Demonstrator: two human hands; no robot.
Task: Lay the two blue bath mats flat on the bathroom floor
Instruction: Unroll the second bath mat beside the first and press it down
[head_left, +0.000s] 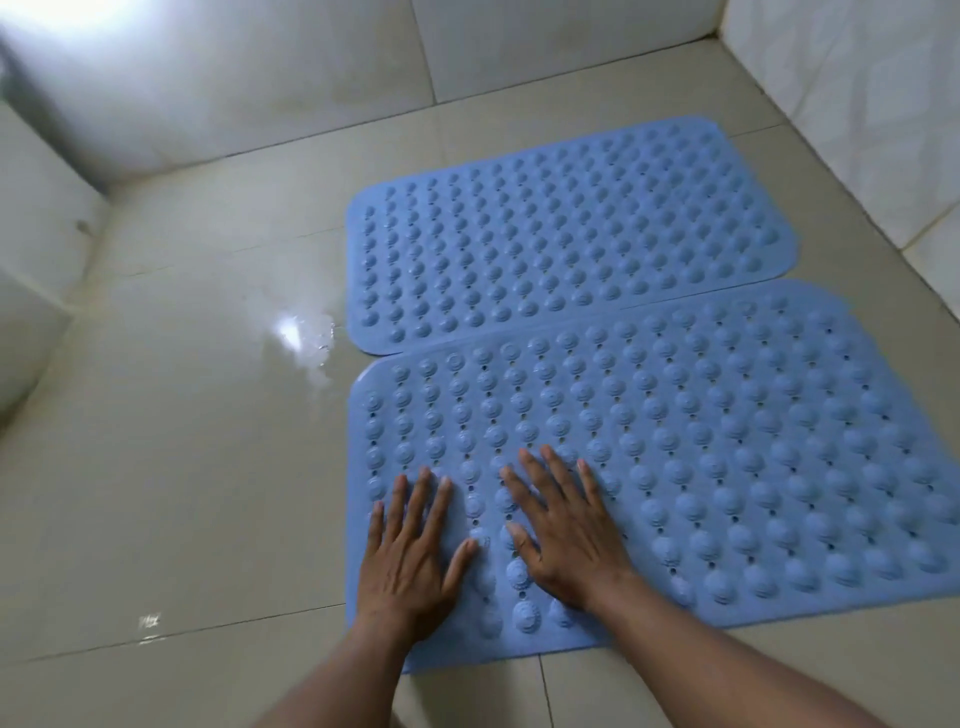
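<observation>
Palms flat and fingers spread, left hand (410, 558) and right hand (563, 530) grip nothing, pressing the near mat (727, 457) by its left edge; they should sweep outward, toward the floor's (182, 467) right wall, leaving the far mat (566, 234) alone.

Two blue mats fill the right half of the tiled floor (182, 467): the far mat (566, 234) reaches toward the back wall (311, 78), the near mat (727, 457) just beside it runs to the right wall (857, 104). Both hands press on the near mat's left end. The floor's left half lies bare up to the left wall (36, 218), with a wet patch (301, 338) near the far mat's corner
</observation>
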